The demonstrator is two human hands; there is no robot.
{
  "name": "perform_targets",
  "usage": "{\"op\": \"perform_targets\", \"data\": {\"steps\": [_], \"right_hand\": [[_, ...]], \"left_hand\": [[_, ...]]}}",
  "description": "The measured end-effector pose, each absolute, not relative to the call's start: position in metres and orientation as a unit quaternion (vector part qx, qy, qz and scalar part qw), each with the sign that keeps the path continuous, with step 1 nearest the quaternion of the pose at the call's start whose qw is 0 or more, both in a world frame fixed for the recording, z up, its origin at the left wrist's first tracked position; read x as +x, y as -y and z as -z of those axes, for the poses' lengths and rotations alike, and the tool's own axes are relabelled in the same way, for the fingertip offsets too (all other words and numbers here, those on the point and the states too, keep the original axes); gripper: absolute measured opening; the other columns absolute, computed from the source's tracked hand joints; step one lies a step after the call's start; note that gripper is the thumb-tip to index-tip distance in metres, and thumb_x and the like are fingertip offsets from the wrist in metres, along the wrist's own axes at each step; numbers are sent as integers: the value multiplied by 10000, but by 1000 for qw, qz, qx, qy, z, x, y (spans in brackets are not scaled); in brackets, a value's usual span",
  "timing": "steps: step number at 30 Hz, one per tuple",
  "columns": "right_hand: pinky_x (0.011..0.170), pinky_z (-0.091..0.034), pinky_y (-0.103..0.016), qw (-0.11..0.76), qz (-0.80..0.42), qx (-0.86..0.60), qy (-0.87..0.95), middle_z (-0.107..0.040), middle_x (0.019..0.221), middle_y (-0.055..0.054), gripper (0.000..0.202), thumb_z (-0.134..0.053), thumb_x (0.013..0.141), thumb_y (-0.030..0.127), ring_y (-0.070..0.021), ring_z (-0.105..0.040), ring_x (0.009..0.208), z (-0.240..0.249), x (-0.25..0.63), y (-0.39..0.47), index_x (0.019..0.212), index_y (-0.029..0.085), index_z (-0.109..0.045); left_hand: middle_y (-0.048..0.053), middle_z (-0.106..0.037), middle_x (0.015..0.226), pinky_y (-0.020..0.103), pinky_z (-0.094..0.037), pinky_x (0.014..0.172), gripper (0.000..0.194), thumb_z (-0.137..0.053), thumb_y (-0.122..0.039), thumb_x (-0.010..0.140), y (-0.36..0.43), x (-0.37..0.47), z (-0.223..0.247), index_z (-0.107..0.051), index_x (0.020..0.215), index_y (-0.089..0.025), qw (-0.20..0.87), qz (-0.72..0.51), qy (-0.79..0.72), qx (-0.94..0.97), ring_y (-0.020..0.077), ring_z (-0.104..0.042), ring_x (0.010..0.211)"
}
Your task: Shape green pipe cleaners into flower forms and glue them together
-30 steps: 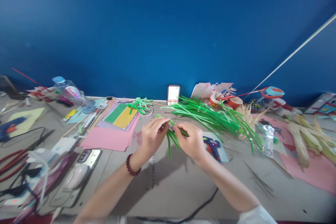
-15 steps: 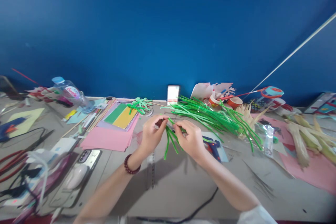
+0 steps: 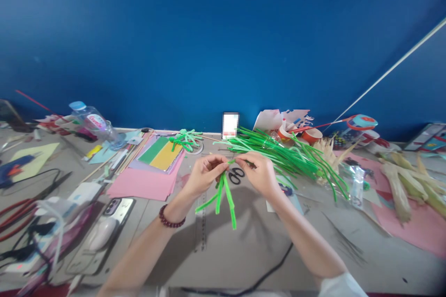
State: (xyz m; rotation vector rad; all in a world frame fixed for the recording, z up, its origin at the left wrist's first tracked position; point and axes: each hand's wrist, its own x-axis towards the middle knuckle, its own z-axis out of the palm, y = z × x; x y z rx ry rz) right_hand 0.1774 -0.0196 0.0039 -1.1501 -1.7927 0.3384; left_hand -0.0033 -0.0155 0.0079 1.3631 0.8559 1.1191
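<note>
Between my two hands is a bunch of green pipe cleaners, its several strands hanging down and spread apart. My left hand pinches the bunch near its top. With thumb and fingertips, my right hand grips a short upper piece of the same pipe cleaners. Black-handled scissors lie on the table just behind and below the hands. A clear ruler lies under the left side of the bunch. Past my right hand is a large pile of loose green pipe cleaners.
Pink paper and coloured sheets lie left of centre, near a shaped green pipe-cleaner piece. A phone with a white mouse on it is front left. A glue gun sits by my right wrist; corn husks lie far right.
The pipe-cleaner bunch has turned, so its strands now hang lower and toward me. My right hand has shifted slightly right and up, and the scissors have come into view.
</note>
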Motion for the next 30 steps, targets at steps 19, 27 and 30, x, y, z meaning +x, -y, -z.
{"op": "perform_targets", "data": {"steps": [19, 27, 30], "right_hand": [[706, -466, -314, 425, -20, -435, 794, -675, 747, -49, 154, -565, 870, 184, -186, -578, 752, -9, 169, 30, 773, 206, -682], [691, -472, -296, 451, -52, -444, 772, -674, 738, -39, 138, -561, 839, 153, -183, -586, 758, -9, 164, 34, 768, 204, -667], [713, -473, -303, 455, -68, -448, 767, -664, 744, -41, 134, -557, 836, 159, -185, -588, 767, -10, 165, 35, 777, 207, -667]], "left_hand": [[11, -657, 696, 215, -393, 536, 134, -534, -136, 826, 17, -2, 12, -654, 846, -193, 111, -403, -432, 799, 114, -563, 571], [20, -629, 668, 210, -388, 497, 164, -562, -296, 844, 8, -7, 9, -653, 801, -166, 305, -478, -433, 701, 97, -505, 541], [27, -633, 683, 214, -404, 506, 184, -610, -339, 813, 6, -8, 8, -653, 807, -161, 387, -486, -433, 653, 102, -527, 560]]}}
